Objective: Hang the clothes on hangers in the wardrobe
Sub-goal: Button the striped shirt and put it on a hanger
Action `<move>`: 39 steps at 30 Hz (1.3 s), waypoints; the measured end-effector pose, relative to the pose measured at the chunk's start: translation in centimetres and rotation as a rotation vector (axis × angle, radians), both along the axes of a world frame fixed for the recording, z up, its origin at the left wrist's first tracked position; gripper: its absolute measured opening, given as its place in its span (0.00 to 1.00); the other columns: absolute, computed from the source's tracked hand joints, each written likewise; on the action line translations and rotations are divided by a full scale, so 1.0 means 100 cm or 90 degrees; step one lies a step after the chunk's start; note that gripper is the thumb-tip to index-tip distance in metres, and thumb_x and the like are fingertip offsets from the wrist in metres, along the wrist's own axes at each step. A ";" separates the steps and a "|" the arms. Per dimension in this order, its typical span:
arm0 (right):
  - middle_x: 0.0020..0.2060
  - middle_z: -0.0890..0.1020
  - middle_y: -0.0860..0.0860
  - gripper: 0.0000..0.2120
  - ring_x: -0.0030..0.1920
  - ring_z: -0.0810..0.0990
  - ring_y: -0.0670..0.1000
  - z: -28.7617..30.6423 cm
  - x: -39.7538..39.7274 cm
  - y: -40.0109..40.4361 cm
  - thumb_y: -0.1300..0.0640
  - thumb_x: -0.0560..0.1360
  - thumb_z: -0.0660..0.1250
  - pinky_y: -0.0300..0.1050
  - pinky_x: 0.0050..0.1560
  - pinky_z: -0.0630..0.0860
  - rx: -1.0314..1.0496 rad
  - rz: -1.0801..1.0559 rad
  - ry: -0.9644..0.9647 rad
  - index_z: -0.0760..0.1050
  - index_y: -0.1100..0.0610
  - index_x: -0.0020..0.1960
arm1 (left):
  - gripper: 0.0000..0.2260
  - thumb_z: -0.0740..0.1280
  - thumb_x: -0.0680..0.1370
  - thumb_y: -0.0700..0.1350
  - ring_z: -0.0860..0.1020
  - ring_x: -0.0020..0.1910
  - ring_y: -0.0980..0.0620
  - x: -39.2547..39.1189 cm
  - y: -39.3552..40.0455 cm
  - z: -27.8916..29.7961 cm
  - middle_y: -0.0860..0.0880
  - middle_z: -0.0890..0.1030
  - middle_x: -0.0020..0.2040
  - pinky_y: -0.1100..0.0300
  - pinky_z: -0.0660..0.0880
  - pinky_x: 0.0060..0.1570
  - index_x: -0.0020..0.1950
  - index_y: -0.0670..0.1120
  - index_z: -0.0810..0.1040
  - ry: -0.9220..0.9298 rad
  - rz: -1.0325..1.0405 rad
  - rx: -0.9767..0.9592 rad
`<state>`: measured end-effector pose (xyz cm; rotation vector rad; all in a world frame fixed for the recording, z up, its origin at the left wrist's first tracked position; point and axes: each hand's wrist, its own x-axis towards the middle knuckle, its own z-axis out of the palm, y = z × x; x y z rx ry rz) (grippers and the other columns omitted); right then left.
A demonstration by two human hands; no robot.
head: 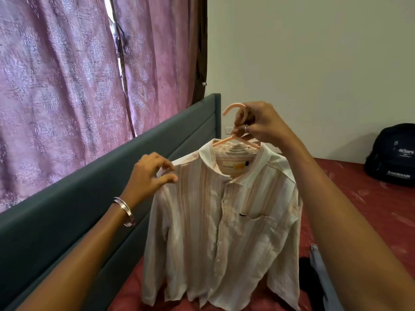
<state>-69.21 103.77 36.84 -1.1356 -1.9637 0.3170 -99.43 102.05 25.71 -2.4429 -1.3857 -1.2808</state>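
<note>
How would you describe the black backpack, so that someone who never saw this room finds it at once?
Look at the bed with the red cover. At its far right end, against the pale wall, stands the backpack. It alone is black with white lettering.

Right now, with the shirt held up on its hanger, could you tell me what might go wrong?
The left hand is only pinching the striped shirt at its shoulder, so that side may not be seated and could slide off the peach hanger. The right hand holds the hanger just below the hook, so it could tip. The hem lies on the red bedspread and may drag.
</note>
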 end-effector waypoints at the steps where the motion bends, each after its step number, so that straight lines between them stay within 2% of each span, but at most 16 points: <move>1: 0.39 0.83 0.56 0.07 0.40 0.85 0.50 0.001 -0.005 0.000 0.71 0.70 0.72 0.51 0.43 0.83 -0.001 0.024 -0.031 0.79 0.63 0.45 | 0.14 0.70 0.71 0.57 0.75 0.44 0.58 0.007 0.001 0.009 0.54 0.79 0.47 0.68 0.69 0.46 0.50 0.50 0.80 -0.078 0.003 -0.045; 3: 0.39 0.83 0.55 0.06 0.39 0.84 0.48 0.004 -0.018 0.001 0.69 0.70 0.73 0.47 0.43 0.83 0.021 0.055 -0.071 0.79 0.62 0.45 | 0.13 0.68 0.76 0.52 0.77 0.50 0.60 0.023 0.008 0.027 0.55 0.79 0.54 0.66 0.72 0.51 0.59 0.50 0.79 -0.150 -0.004 -0.153; 4: 0.39 0.83 0.55 0.06 0.39 0.84 0.47 0.004 -0.025 0.002 0.69 0.70 0.73 0.45 0.43 0.83 0.036 0.063 -0.080 0.79 0.61 0.45 | 0.14 0.67 0.77 0.50 0.78 0.50 0.61 0.032 0.011 0.035 0.55 0.80 0.54 0.63 0.74 0.53 0.61 0.50 0.78 -0.117 -0.023 -0.209; 6: 0.39 0.83 0.54 0.07 0.39 0.84 0.46 0.004 -0.032 0.005 0.68 0.70 0.73 0.45 0.43 0.83 0.056 0.066 -0.076 0.79 0.61 0.45 | 0.12 0.69 0.76 0.47 0.80 0.46 0.58 0.047 0.015 0.041 0.53 0.83 0.49 0.56 0.78 0.52 0.58 0.49 0.81 -0.044 -0.056 -0.255; 8: 0.39 0.83 0.54 0.07 0.39 0.84 0.47 0.003 -0.030 0.011 0.67 0.70 0.74 0.48 0.43 0.83 0.067 0.046 -0.041 0.79 0.62 0.46 | 0.10 0.73 0.72 0.44 0.81 0.42 0.53 0.063 0.016 0.039 0.50 0.84 0.43 0.55 0.79 0.47 0.53 0.47 0.84 -0.131 -0.019 -0.193; 10: 0.39 0.83 0.54 0.07 0.40 0.84 0.50 0.002 -0.025 0.016 0.64 0.69 0.75 0.50 0.44 0.83 0.080 0.008 0.004 0.79 0.61 0.46 | 0.10 0.76 0.69 0.41 0.81 0.40 0.54 0.079 0.012 0.032 0.49 0.84 0.42 0.59 0.79 0.44 0.49 0.46 0.85 -0.257 0.047 -0.063; 13: 0.37 0.83 0.54 0.06 0.37 0.85 0.49 -0.002 -0.018 0.022 0.64 0.70 0.75 0.49 0.41 0.83 0.084 -0.045 0.078 0.79 0.60 0.44 | 0.08 0.76 0.68 0.41 0.78 0.40 0.52 0.100 0.013 0.025 0.48 0.83 0.41 0.59 0.74 0.42 0.46 0.45 0.84 -0.241 0.109 0.083; 17: 0.37 0.83 0.55 0.05 0.36 0.85 0.45 -0.006 -0.007 0.022 0.68 0.71 0.72 0.44 0.39 0.83 0.090 -0.050 0.126 0.78 0.61 0.45 | 0.16 0.74 0.70 0.55 0.74 0.42 0.55 0.113 0.029 0.036 0.50 0.78 0.44 0.63 0.68 0.41 0.54 0.49 0.82 -0.151 0.076 0.038; 20: 0.36 0.83 0.52 0.08 0.35 0.84 0.42 -0.005 -0.008 0.020 0.67 0.70 0.74 0.39 0.37 0.82 0.120 -0.052 0.159 0.77 0.62 0.46 | 0.13 0.70 0.73 0.56 0.73 0.43 0.52 0.122 0.038 0.048 0.51 0.74 0.42 0.55 0.71 0.43 0.56 0.55 0.82 -0.151 0.094 0.015; 24: 0.45 0.81 0.50 0.28 0.45 0.80 0.46 -0.019 0.005 0.017 0.52 0.62 0.81 0.35 0.42 0.77 0.167 -0.130 0.236 0.73 0.59 0.55 | 0.08 0.70 0.73 0.55 0.74 0.44 0.53 0.121 0.038 0.054 0.52 0.76 0.42 0.43 0.73 0.50 0.53 0.61 0.81 -0.234 0.112 0.027; 27: 0.50 0.78 0.49 0.33 0.50 0.75 0.50 -0.070 0.035 0.019 0.45 0.59 0.81 0.44 0.48 0.73 0.163 -0.240 0.178 0.73 0.57 0.57 | 0.09 0.69 0.73 0.57 0.76 0.44 0.52 0.106 0.035 0.058 0.56 0.75 0.42 0.42 0.74 0.51 0.51 0.66 0.78 -0.264 0.115 0.041; 29: 0.54 0.76 0.50 0.35 0.54 0.72 0.53 -0.100 0.050 0.023 0.44 0.59 0.81 0.48 0.51 0.72 0.094 -0.307 0.087 0.72 0.56 0.59 | 0.09 0.68 0.72 0.59 0.77 0.45 0.51 0.094 0.036 0.063 0.56 0.76 0.42 0.42 0.74 0.52 0.51 0.68 0.77 -0.284 0.125 0.048; 32: 0.50 0.78 0.55 0.27 0.49 0.76 0.56 -0.117 0.050 0.032 0.51 0.65 0.78 0.47 0.45 0.71 0.077 -0.266 -0.027 0.71 0.60 0.58 | 0.09 0.67 0.72 0.60 0.77 0.48 0.51 0.082 0.037 0.070 0.53 0.78 0.46 0.44 0.73 0.55 0.51 0.65 0.78 -0.297 0.150 0.027; 34: 0.48 0.81 0.58 0.20 0.46 0.79 0.59 -0.110 0.046 0.035 0.58 0.70 0.75 0.43 0.43 0.69 0.138 -0.230 -0.107 0.74 0.63 0.58 | 0.07 0.67 0.75 0.57 0.74 0.49 0.52 0.078 0.038 0.072 0.51 0.75 0.47 0.48 0.68 0.58 0.50 0.59 0.80 -0.261 0.202 0.027; 36: 0.48 0.82 0.61 0.15 0.47 0.81 0.61 -0.099 0.041 0.037 0.65 0.73 0.68 0.44 0.43 0.70 0.202 -0.185 -0.185 0.75 0.64 0.59 | 0.06 0.65 0.77 0.54 0.72 0.50 0.52 0.071 0.036 0.073 0.49 0.71 0.50 0.52 0.61 0.55 0.50 0.56 0.79 -0.211 0.258 0.044; 39: 0.54 0.79 0.65 0.20 0.51 0.79 0.65 -0.084 0.034 0.038 0.69 0.76 0.60 0.53 0.48 0.73 0.170 -0.142 -0.332 0.67 0.66 0.68 | 0.05 0.64 0.78 0.52 0.71 0.50 0.54 0.060 0.035 0.071 0.47 0.69 0.55 0.53 0.56 0.50 0.50 0.54 0.78 -0.179 0.309 0.053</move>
